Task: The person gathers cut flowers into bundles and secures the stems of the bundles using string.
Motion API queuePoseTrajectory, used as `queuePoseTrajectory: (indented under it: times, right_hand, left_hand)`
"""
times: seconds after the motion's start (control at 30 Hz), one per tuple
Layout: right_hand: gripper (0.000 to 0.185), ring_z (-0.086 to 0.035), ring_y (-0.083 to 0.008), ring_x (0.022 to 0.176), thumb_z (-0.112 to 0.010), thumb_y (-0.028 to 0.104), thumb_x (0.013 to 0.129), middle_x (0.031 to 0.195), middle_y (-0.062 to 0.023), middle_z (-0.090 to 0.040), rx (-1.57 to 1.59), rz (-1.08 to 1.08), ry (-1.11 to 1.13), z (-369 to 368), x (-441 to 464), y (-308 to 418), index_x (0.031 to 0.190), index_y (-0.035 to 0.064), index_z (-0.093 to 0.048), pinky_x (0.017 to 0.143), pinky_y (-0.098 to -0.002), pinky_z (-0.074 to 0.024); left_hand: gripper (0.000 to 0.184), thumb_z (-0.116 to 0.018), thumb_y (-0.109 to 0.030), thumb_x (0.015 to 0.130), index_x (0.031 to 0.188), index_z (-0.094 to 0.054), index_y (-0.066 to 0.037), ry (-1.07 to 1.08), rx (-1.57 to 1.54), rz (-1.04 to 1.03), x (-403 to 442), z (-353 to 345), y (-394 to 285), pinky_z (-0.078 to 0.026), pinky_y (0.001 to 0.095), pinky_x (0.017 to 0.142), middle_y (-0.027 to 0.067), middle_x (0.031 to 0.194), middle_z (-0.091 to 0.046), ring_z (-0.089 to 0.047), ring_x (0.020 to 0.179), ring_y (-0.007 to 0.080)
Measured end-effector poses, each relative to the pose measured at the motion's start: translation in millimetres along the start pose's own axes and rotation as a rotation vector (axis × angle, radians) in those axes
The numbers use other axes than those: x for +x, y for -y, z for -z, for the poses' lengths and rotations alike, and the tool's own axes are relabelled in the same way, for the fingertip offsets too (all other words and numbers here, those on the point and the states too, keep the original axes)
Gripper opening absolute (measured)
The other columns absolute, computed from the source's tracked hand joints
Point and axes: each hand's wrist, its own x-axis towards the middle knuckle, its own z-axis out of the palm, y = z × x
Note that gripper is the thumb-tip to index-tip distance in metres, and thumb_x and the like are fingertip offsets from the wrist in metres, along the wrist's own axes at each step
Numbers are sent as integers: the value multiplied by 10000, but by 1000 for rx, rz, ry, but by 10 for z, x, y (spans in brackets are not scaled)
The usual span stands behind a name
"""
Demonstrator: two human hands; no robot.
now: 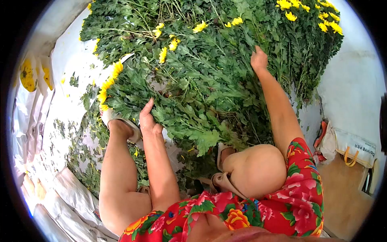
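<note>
A bunch of yellow chrysanthemums lies across in front of me, its flower heads lined up at the left and its leafy stems running right. My left hand is under the near side of this bunch, thumb raised against the leaves and the other fingers mostly hidden below. Farther off to the right, my right hand is closed at the leafy stems, with its fingertips sunk in the foliage. Exactly which stems it grips is hard to make out.
A large heap of leafy chrysanthemums fills the far side, with yellow blooms at the far right. Loose leaves litter the floor by my feet. A white bag stands at the right, and silvery sheeting lies at the left.
</note>
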Motion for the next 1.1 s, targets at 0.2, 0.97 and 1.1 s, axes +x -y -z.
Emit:
queuePoseTrajectory:
  times: [0.2,0.97,1.1]
  right_hand:
    - [640,-500,-402,1222,-521,314,969,1422,-224,-444,-60,47,155,-148,-96,94,1498,55,-272,1011,-533,-401]
    - [630,-365,-308,1396,-467,18,853,1493,-189,-401,174,763,77,2421,-1676,469,1470,-1,-345,1152,-382,-274]
    - [686,-411,-286,1361,-499,-6,793,1461,-197,-440,431,873,441,2167,-2355,1388,1462,-15,-346,1146,-347,-267]
  left_hand:
    - [346,-590,-160,894,1182,-607,31,63,-31,11,46,111,10,-522,437,913,166,1122,-674,-655,1001,310]
    - [382,-697,-215,867,1170,-628,7,112,65,-64,-212,-305,56,-533,364,869,114,1067,-692,-668,944,222]
    - [465,-714,-291,883,1201,-599,28,167,24,-109,-525,-525,-61,-505,398,940,134,1195,-640,-630,1063,232]
